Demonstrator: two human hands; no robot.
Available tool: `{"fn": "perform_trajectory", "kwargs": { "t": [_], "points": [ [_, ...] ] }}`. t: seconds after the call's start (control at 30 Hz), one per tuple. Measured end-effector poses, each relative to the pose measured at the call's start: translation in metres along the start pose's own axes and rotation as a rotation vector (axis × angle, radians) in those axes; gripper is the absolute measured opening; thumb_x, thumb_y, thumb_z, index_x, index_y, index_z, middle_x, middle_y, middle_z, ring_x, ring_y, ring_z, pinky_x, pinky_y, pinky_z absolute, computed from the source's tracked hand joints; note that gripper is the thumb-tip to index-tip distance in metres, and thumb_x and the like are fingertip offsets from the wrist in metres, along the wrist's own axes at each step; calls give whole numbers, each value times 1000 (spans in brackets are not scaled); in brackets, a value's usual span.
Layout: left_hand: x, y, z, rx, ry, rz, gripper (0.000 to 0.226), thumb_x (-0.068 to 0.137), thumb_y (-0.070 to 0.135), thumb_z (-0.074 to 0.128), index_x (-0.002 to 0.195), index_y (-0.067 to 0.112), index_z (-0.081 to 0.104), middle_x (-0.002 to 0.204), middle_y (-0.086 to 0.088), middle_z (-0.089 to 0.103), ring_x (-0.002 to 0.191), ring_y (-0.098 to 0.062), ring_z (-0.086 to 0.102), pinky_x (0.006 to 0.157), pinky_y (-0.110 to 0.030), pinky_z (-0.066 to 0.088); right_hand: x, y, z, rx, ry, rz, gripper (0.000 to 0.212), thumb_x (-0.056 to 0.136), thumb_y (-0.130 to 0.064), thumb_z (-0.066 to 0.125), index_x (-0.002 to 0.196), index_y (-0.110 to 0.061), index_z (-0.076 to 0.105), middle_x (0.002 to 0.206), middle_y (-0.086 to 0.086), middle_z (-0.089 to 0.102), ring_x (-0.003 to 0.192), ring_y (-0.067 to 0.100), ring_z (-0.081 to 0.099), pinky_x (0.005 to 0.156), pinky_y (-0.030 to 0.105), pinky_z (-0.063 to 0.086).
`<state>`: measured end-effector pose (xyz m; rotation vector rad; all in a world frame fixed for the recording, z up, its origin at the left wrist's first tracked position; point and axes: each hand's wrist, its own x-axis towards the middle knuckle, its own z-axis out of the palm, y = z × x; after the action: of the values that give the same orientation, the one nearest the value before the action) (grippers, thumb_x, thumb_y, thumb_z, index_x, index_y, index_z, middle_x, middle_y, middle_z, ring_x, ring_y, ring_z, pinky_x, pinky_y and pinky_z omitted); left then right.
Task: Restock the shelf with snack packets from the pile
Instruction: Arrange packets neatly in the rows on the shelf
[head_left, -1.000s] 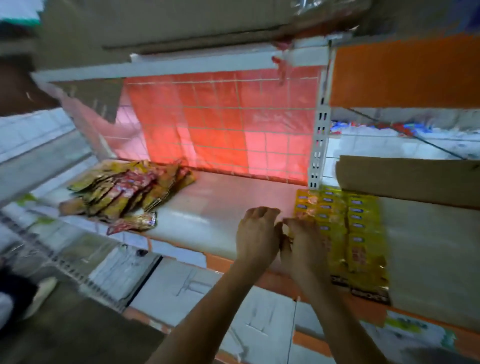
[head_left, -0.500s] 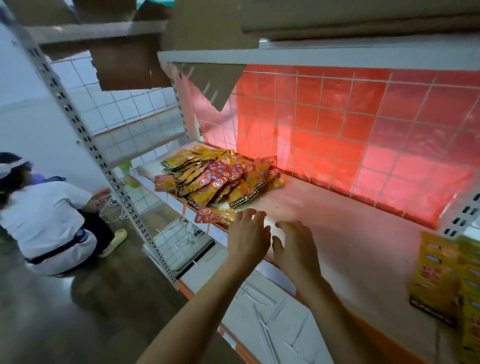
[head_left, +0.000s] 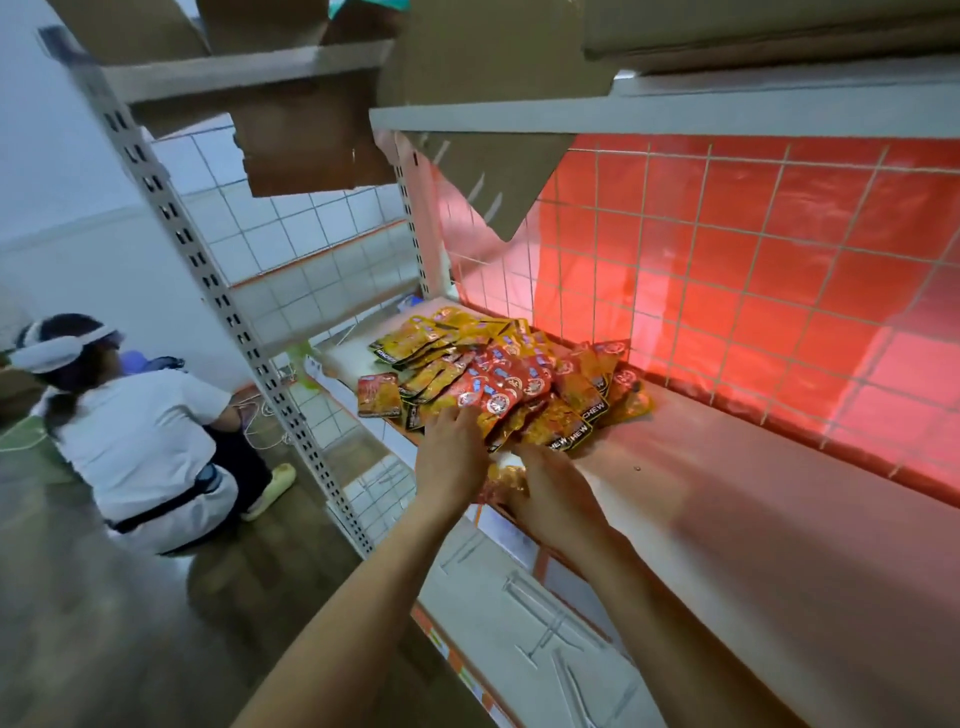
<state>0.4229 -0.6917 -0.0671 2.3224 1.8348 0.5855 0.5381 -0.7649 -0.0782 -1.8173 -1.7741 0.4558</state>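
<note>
A pile of red and yellow snack packets (head_left: 519, 379) lies at the left end of the white shelf (head_left: 727, 493), against the red back panel. One packet (head_left: 379, 396) lies flat just left of the pile. My left hand (head_left: 451, 457) reaches the pile's near edge, its straight fingers touching a red packet. Just to its right, my right hand (head_left: 553, 496) is at the shelf's front edge with its fingers curled on a loose packet (head_left: 500, 480), which shows between the two hands.
A wire grid over the red panel (head_left: 753, 291) backs the shelf. Cardboard flaps (head_left: 493, 176) hang from the shelf above. A perforated steel post (head_left: 218, 291) stands to the left. A person in white (head_left: 140, 436) crouches on the floor beyond it. A lower shelf (head_left: 519, 649) juts out below.
My view swung left from the yellow packet rows to the pile. Both hands travelled left along the shelf and forward, reaching the pile's near edge and the loose packet.
</note>
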Motion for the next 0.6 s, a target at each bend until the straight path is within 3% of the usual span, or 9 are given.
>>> {"fn": "perform_trajectory", "kwargs": {
  "t": [0.2, 0.3, 0.43, 0.53, 0.6],
  "points": [
    [49, -42, -2, 48, 18, 1, 43, 88, 3, 44, 128, 12, 56, 126, -13, 57, 115, -33, 47, 92, -39, 39, 19, -5, 15, -81, -31, 37, 32, 84, -37, 62, 107, -17, 58, 105, 5, 63, 102, 26, 54, 79, 35, 48],
    [70, -68, -8, 93, 80, -105, 43, 89, 6, 43, 130, 9, 52, 130, -16, 53, 119, -34, 43, 96, -41, 37, 26, -10, 18, -143, -45, 50, 31, 84, -39, 61, 109, -22, 59, 105, 3, 64, 104, 25, 53, 80, 34, 46],
    [88, -96, -16, 121, -28, -334, 42, 96, 24, 42, 134, 4, 43, 136, -21, 44, 125, -37, 38, 99, -44, 37, 32, -15, 22, -190, -77, 68, 32, 83, -40, 63, 108, -22, 62, 103, 4, 63, 103, 25, 52, 75, 31, 41],
    [93, -109, -16, 90, -81, -359, 44, 96, 23, 41, 135, 3, 39, 137, -22, 44, 125, -38, 39, 97, -43, 38, 36, -20, 25, -220, -95, 113, 41, 82, -43, 66, 115, -20, 62, 108, 8, 57, 107, 26, 49, 77, 30, 38],
    [93, -116, -12, 49, -83, -346, 40, 95, 16, 39, 133, 3, 40, 133, -24, 48, 121, -40, 42, 94, -44, 40, 36, -24, 27, -233, -85, 165, 48, 80, -44, 67, 121, -21, 58, 115, 8, 53, 112, 26, 48, 86, 32, 40]
  ]
}}
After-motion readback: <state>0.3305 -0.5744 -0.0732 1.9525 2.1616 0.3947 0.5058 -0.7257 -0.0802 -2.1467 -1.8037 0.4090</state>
